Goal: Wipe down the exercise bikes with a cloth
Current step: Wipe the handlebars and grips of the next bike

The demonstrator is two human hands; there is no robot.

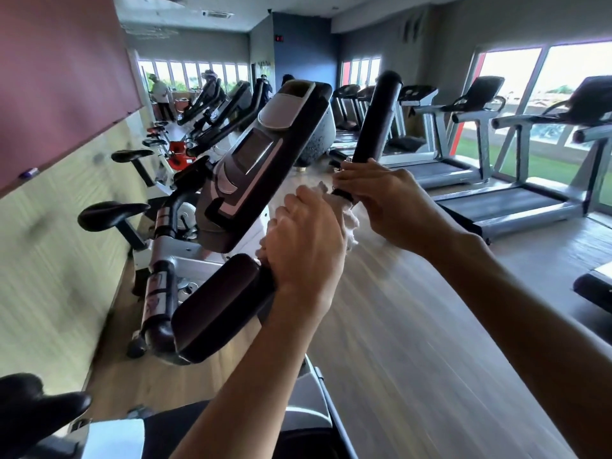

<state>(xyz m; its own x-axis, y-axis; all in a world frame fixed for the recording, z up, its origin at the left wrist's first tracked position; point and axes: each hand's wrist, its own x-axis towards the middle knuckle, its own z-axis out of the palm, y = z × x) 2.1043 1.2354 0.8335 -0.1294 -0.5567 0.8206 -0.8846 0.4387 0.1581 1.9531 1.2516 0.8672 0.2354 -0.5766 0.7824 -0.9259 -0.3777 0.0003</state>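
The exercise bike in front of me has a dark console with a grey screen and two black handlebar grips. My left hand grips a white cloth against the bar between the grips, just above the padded left handle. The cloth shows as crumpled folds between my two hands. My right hand holds the base of the upright right handle, fingers curled round it and touching the cloth's edge. The whole view is tilted.
A row of exercise bikes runs along the wall on the left, with people at the far end. Treadmills line the windows on the right. Wooden floor lies between the rows. A black saddle sits at bottom left.
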